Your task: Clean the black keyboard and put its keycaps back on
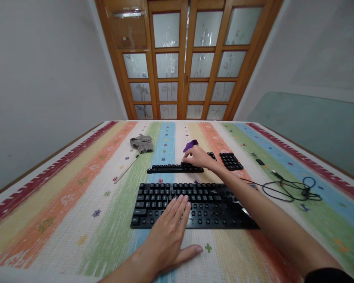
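A black keyboard [224, 216] lies on the striped cloth; keycaps fill much of its left and upper part, while bare key stems show at the lower middle and right. My left hand [174, 224] rests flat on it, fingers stretched over the keys and thumb out to the side on the cloth. Beyond the keyboard, rows of loose black keycaps [168, 169] stand on the cloth. Over their right part is my right hand [196, 156], thumb and fingertips pinched together; anything between them is too small to make out. A block of loose number-pad keycaps [231, 161] sits further right.
A grey cloth [142, 144] and a thin white brush [125, 169] lie at the left. Behind my right hand is a purple item [190, 146]. The coiled black cable [292, 190] with its plug spreads at the right, near a small black object [260, 161].
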A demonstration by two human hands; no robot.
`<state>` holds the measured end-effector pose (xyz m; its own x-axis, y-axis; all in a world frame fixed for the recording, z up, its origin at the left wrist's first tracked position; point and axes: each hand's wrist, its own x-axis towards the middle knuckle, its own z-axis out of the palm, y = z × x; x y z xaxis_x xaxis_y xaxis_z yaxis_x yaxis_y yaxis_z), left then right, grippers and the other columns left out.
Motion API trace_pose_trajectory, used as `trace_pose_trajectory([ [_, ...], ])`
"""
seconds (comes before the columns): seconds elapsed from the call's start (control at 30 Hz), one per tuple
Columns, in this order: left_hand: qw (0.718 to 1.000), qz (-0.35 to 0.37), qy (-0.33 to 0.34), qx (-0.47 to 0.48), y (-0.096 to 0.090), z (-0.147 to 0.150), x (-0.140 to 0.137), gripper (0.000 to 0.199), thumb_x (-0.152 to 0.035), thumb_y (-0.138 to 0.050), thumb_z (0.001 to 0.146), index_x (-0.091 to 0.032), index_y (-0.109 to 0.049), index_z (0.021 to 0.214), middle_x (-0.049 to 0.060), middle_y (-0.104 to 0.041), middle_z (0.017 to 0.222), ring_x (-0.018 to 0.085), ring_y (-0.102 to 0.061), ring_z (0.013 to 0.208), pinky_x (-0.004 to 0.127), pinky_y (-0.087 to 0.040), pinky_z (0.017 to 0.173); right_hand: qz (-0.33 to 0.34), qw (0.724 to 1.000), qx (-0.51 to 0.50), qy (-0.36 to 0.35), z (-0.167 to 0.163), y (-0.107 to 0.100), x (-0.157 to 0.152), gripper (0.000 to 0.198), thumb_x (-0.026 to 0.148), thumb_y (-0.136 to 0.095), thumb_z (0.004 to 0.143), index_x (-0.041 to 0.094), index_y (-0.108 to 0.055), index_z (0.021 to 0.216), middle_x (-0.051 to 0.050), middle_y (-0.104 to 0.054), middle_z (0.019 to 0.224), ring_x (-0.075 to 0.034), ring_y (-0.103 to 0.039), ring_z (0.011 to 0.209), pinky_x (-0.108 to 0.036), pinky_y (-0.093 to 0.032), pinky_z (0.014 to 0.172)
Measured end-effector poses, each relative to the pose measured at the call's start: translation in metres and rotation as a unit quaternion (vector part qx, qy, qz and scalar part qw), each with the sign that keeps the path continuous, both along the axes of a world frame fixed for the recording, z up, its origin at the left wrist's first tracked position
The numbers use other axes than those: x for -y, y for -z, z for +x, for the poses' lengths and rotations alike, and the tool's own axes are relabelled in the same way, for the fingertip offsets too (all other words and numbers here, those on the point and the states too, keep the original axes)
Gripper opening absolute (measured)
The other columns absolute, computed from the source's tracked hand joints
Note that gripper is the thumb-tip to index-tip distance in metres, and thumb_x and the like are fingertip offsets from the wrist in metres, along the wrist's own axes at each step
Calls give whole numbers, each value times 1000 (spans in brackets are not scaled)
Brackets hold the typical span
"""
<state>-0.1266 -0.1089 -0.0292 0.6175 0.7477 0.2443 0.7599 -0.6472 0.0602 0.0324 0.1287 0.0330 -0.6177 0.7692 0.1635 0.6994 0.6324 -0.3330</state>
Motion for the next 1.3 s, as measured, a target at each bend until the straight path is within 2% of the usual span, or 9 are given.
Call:
trace_pose_trajectory([
  [0.17, 999, -39, -4, 12, -6, -2, 3, 86, -64, -38, 99, -7, -12, 158, 19, -19, 162, 33, -19, 150, 46, -24, 120, -20, 1000, 19, -11, -7, 10, -13, 15, 16, -67, 79, 11, -81, 80, -11, -77, 79, -18, -64, 70, -29, -44, 70],
  [0.37, 998, -70, -1, 4, -14, -2, 2, 80, -61, -35, 101, -5, -22, 156, 20, -23, 160, 33, -21, 149, 48, -27, 119, -41, 999, 19, -17, -7, 10, -16, 17, 17, -65, 79, 12, -81, 81, -10, -76, 73, -16, -63, 63, -27, -44, 65],
  [0.5, 999, -48, 1, 0, -11, -3, -1, 82, -64, -35, 100, -2, -27, 154, 22, -25, 159, 34, -23, 148, 47, -26, 120, -45, 999, 11, -27, -9, 11, -15, 15, 15, -68, 76, 13, -81, 83, -9, -77, 80, -18, -66, 71, -26, -46, 69],
  [0.67, 1000, -19, -3, -3, -11, -6, -4, 81, -65, -38, 99, -6, -26, 155, 18, -26, 160, 30, -22, 149, 44, -21, 122, -37, 999, 1, -27, -15, 15, -15, 14, 13, -68, 77, 12, -81, 83, -9, -77, 79, -19, -68, 72, -26, -47, 69],
  [0.87, 998, -52, 1, -24, -17, -8, -7, 84, -68, -34, 99, -6, -27, 154, 19, -25, 160, 32, -21, 149, 47, -24, 120, -2, 999, -35, -26, -14, 8, -8, 14, 14, -67, 82, 11, -77, 90, -11, -77, 90, -20, -68, 84, -28, -47, 78],
  [1.0, 997, -67, 2, -26, -16, -10, -8, 87, -70, -35, 97, -6, -26, 155, 19, -23, 161, 32, -20, 149, 47, -22, 121, 8, 997, -62, -38, 3, -5, 10, 13, 18, -65, 86, 12, -75, 93, -9, -76, 92, -19, -67, 85, -28, -47, 79],
  [1.1, 997, -69, 5, -29, -13, -12, -9, 87, -71, -35, 96, -7, -26, 155, 18, -23, 161, 33, -21, 149, 48, -23, 120, -9, 992, -103, -73, 23, -8, 36, 11, 20, -66, 86, 14, -73, 91, -7, -74, 87, -17, -65, 78, -28, -48, 73],
  [1.3, 998, -47, 18, -37, -18, -14, -14, 81, -66, -35, 99, -8, -26, 155, 17, -24, 161, 29, -21, 150, 44, -18, 122, -10, 977, -192, -87, 56, 8, 103, 10, 25, -64, 90, 18, -70, 89, -4, -71, 83, -16, -62, 76, -30, -48, 73],
])
